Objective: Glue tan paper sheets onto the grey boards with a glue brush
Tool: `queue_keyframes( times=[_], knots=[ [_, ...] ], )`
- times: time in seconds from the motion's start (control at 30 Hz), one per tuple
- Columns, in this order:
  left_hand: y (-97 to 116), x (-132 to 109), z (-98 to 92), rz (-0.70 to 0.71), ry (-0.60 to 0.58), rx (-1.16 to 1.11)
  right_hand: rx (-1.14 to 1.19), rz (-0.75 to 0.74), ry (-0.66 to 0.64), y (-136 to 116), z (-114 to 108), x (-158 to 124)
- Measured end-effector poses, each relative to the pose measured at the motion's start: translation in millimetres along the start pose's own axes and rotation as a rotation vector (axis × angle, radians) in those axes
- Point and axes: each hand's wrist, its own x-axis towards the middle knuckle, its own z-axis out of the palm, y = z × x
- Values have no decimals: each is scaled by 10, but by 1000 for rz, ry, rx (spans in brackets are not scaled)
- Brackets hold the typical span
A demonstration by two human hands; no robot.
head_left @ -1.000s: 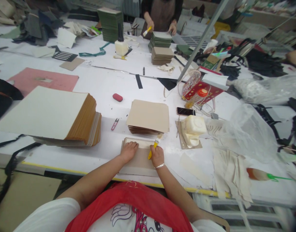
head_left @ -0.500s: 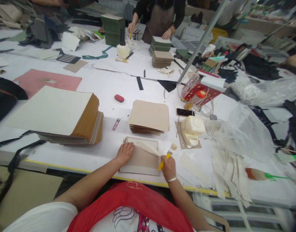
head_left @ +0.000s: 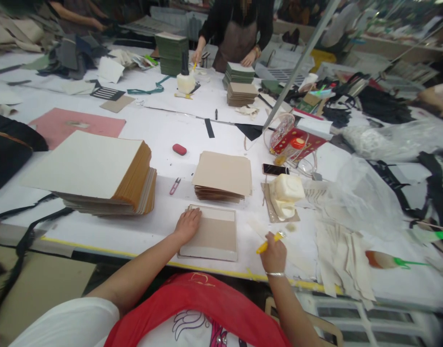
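Note:
A flat rectangular tan board with pale bands along its top and bottom edges lies at the table's front edge. My left hand presses on its upper left corner with the fingers laid flat. Off to the board's right, my right hand is closed around a yellow-handled brush. The brush's bristles point up and right, over a pale fabric strip lying on the table. Beyond the brush, a cream block-like tub, apparently of glue, sits on a stained piece of board.
Behind the board is a stack of tan sheets; a taller stack stands left. Pink thread snips, a red case and a phone lie around. Fabric strips hang over the right edge. A co-worker stands opposite.
My right hand has moved right with the brush, away from the board. The pale strip that was raised across the board now lies flat along its top. My left hand stays at the corner.

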Motion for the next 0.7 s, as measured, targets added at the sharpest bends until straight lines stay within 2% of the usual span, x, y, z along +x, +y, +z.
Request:
queue_keyframes(
  times=[0.13, 0.23, 0.37, 0.5, 0.63, 0.7],
  knots=[
    [3, 59, 24, 2, -48, 70, 193, -145, -23, -732, 203, 412],
    [7, 47, 15, 39, -63, 138, 186, -226, -59, -1033, 348, 569],
    [7, -29, -30, 52, -90, 200, 143, -290, -83, -1081, 438, 546],
    [-5, -73, -55, 61, -115, 185, 119, -309, -37, -1059, 460, 515],
    [-28, -52, -22, 84, -25, 159, 124, -359, 6, -1074, 400, 499],
    [-59, -47, 10, 71, -3, 138, 121, -383, 4, -981, 339, 418]
  ],
)
